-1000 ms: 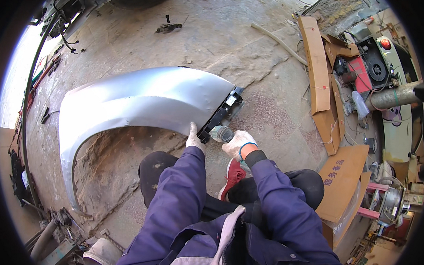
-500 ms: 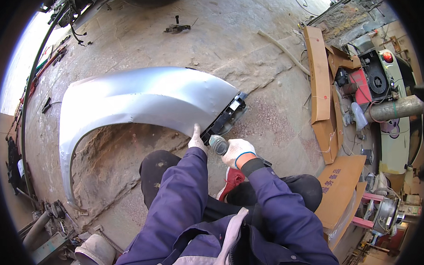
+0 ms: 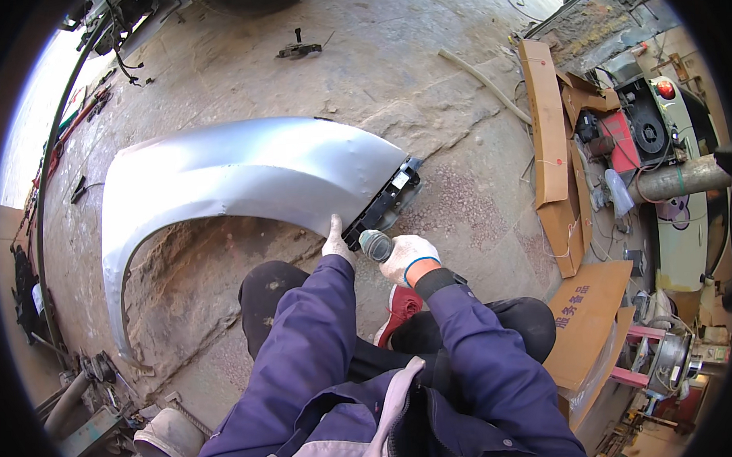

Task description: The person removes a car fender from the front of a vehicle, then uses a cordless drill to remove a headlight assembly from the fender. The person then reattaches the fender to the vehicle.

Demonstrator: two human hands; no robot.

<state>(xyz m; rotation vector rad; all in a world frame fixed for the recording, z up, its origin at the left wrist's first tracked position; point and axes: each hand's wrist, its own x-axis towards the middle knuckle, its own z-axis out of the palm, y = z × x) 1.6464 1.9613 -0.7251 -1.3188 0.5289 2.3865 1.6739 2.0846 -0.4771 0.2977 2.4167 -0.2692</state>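
A silver car fender (image 3: 251,164) lies on the ground in front of me, its wheel arch curving toward me. A black plastic bracket (image 3: 391,197) runs along its right end. My left hand (image 3: 336,239), in a white glove, grips the fender's near right corner beside the bracket; its thumb lies on top and the other fingers are mostly hidden. My gloved right hand (image 3: 407,258) is closed round a grey-green power drill (image 3: 376,244). The drill's body is at the bracket's near end; its tip is hidden.
Cardboard pieces (image 3: 546,125) and a flattened cardboard box (image 3: 587,317) lie at the right, with car parts beyond. A small dark metal part (image 3: 299,49) sits on the far floor. At lower left are a pale bucket (image 3: 169,442) and metal scrap. My red shoe (image 3: 401,312) is below my hands.
The view has shifted slightly. Both hands keep their holds, and the drill stays at the bracket's near end.
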